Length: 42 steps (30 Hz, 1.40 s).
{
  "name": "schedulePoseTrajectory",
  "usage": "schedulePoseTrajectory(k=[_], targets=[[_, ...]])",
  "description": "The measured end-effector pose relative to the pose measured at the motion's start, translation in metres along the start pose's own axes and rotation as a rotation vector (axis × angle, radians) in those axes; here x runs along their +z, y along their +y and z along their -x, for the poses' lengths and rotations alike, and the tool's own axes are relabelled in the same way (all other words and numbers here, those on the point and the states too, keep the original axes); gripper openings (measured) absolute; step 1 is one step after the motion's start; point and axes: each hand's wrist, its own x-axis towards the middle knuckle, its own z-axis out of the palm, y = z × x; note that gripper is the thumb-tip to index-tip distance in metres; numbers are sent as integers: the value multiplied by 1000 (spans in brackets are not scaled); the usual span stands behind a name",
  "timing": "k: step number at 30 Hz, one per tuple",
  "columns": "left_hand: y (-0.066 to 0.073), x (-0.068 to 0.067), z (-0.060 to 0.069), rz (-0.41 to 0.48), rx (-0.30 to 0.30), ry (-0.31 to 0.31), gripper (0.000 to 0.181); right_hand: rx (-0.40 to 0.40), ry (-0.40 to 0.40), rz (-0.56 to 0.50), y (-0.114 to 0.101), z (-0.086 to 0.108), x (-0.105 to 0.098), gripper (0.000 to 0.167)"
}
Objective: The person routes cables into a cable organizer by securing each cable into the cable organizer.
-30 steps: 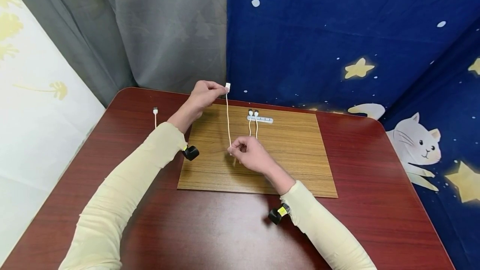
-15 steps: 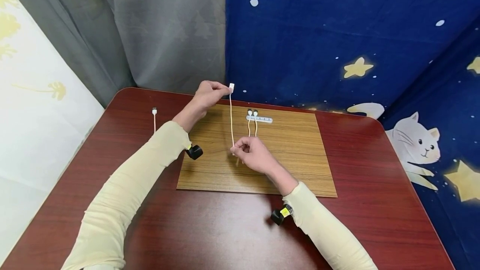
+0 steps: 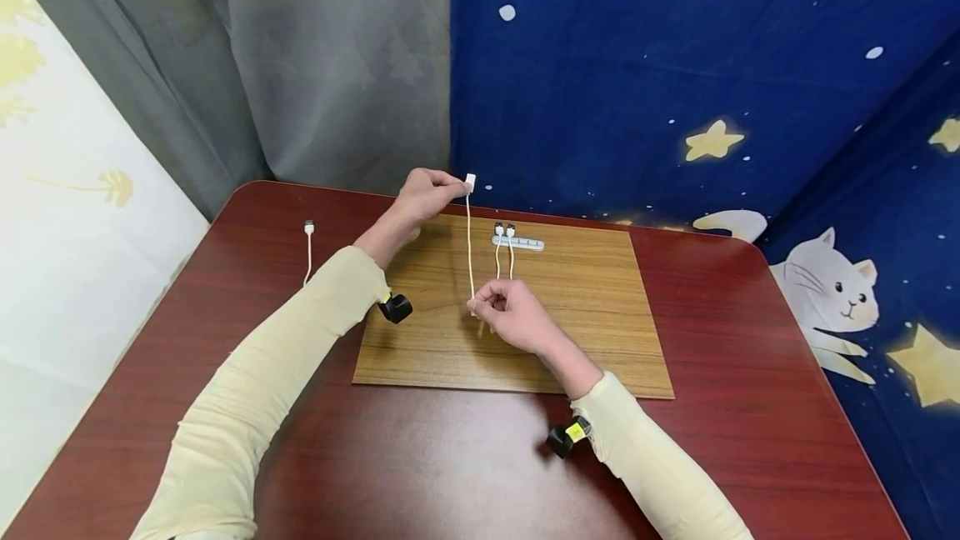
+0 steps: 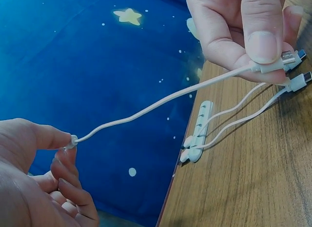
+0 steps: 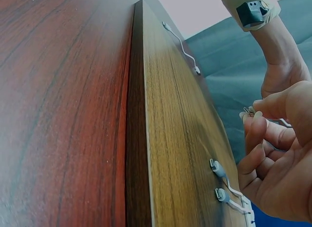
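Note:
A short white USB cable (image 3: 469,248) is stretched upright between my two hands. My left hand (image 3: 427,194) pinches its upper, USB plug end between thumb and fingers, raised above the far edge of the board. Lower down, my right hand (image 3: 517,317) pinches the other end, whose small metal connector (image 4: 288,58) pokes out past the thumb. Just right of the held cable, two similar white cables (image 4: 229,127) sit side by side in one end of a pale cable clip (image 3: 528,245). The right hand partly hides them in the head view.
The clip lies on a wood-grain board (image 3: 420,348), which rests on a dark red table (image 3: 420,457). Another white cable (image 3: 308,252) lies on the table left of the board, partly behind the left sleeve. Grey and blue curtains (image 3: 600,90) hang behind.
Both hands have shifted slightly right with the cable held between them, bringing it closer to the clip. The cables in the clip and the one at the left stay put.

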Motion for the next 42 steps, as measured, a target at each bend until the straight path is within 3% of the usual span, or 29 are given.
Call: schedulePoseTrajectory(k=[16,27,42], targets=[[1,11,-3,-10,-23,-25,30,-15,23,-1,4,6,-3,11],[0,18,-5,15,-7,-41,30,-3,45,4,6,10,-5,11],[0,32,-12,42,-45,-48,32,12,70,-4,8,15,-12,12]])
